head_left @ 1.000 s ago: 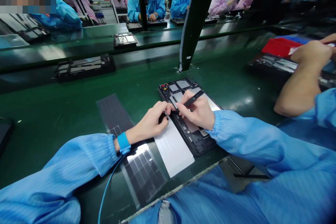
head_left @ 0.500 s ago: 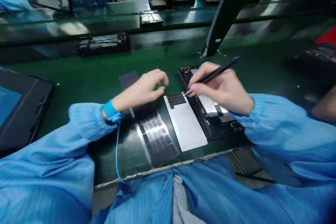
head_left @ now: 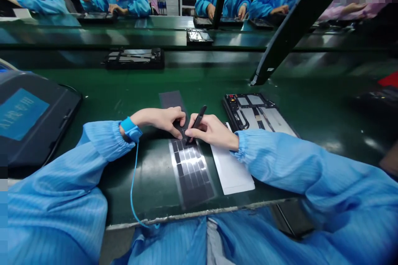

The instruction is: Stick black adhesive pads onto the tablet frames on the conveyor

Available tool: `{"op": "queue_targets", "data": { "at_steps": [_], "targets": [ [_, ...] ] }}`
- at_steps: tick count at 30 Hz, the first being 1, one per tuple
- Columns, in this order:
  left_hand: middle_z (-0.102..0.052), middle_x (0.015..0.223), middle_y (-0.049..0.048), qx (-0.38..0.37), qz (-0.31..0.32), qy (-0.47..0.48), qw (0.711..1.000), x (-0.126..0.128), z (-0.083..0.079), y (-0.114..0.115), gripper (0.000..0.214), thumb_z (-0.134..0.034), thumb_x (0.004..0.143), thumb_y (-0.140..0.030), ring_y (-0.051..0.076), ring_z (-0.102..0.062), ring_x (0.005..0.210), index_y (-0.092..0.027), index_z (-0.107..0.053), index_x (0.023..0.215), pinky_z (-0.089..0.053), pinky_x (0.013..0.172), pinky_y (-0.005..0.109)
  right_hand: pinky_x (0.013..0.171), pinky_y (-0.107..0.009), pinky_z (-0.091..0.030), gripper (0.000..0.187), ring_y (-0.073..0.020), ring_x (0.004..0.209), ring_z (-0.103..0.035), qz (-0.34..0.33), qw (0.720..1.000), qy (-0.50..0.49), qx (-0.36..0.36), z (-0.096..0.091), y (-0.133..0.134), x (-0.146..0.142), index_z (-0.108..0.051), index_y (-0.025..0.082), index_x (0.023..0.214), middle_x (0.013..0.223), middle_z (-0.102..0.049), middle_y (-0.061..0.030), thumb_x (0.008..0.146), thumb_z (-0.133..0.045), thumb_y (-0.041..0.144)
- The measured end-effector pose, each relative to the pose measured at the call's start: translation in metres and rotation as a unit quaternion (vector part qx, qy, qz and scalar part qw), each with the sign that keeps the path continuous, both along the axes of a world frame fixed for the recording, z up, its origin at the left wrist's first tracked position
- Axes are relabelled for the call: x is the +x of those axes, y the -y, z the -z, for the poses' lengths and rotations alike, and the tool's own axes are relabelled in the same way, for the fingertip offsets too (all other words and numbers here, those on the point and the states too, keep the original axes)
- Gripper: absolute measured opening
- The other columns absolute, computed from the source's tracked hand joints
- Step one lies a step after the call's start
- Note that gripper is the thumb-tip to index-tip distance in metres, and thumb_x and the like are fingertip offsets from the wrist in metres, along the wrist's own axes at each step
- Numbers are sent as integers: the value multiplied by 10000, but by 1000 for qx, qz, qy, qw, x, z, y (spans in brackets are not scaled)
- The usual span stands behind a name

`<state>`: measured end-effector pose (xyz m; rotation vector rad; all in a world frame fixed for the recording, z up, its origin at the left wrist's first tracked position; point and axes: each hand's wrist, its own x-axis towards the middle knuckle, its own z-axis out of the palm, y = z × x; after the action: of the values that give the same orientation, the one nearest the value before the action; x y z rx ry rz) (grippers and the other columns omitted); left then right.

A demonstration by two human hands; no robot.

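My right hand is closed round black tweezers, their tips pointing down at a sheet of dark rectangular stickers. The sheet lies on the bench, with glare across its middle. Beside the tips, my left hand rests on the upper part of the sheet, thumb and curled fingers apart, holding nothing that I can see. A white backing card lies to the right, its top covered by my right hand and sleeve. Behind that sleeve sits an opened flat device with silvery panels inside.
A dark case with a blue label stands at the left. Another opened device lies farther back, near a smaller one. A black post slants up at the right. Co-workers in blue sit across the bench. A blue cord hangs from my left wristband.
My right hand has moved left with the tweezers, from the white card to the sticker sheet. My left hand has come down onto the sheet. The head view has shifted slightly.
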<state>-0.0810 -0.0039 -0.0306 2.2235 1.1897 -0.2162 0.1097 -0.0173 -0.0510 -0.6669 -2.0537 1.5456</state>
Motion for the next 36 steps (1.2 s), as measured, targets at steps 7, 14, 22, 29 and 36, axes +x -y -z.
{"op": "queue_targets", "data": {
  "at_steps": [7,14,22,29,36],
  "targets": [
    [-413,904,13,-3,3,-2,1000,-2,2,-1,415,-611,674,-475,176,-446,818,-171,-532,945,-352,703,247,614,-241,-499,122,-112,625,-622,23,1000,-20,2,3,-1,-3,-521,140,729,730,-572,7,757,-605,223],
    [-422,926,16,-5,12,3,1000,-5,4,-3,435,-603,680,-498,176,-450,833,-179,-531,968,-361,717,244,641,-259,-500,227,-128,636,-627,29,999,-26,-4,6,-5,-2,-524,140,728,683,-592,3,735,-640,335],
    [-447,936,27,0,8,13,1000,-7,4,-2,372,-604,679,-457,183,-461,840,-167,-496,885,-385,717,257,612,-236,-493,271,-129,634,-631,104,991,-71,47,-16,-8,-1,-529,128,726,671,-591,-3,748,-625,380],
    [-503,641,1,111,-77,35,990,16,-6,2,321,-476,799,-476,144,-458,583,-175,-489,689,-353,554,260,403,-178,-406,250,-81,418,-529,249,962,21,108,-55,-33,92,-467,147,721,526,-537,30,801,-582,353],
    [-520,1051,89,287,-3,265,920,99,12,26,113,-459,825,-208,189,-482,969,-198,-351,794,-403,815,325,265,-143,-303,171,-50,280,-415,197,977,62,-56,-7,-40,108,-440,147,759,428,-490,62,878,-473,265]
  ]
}}
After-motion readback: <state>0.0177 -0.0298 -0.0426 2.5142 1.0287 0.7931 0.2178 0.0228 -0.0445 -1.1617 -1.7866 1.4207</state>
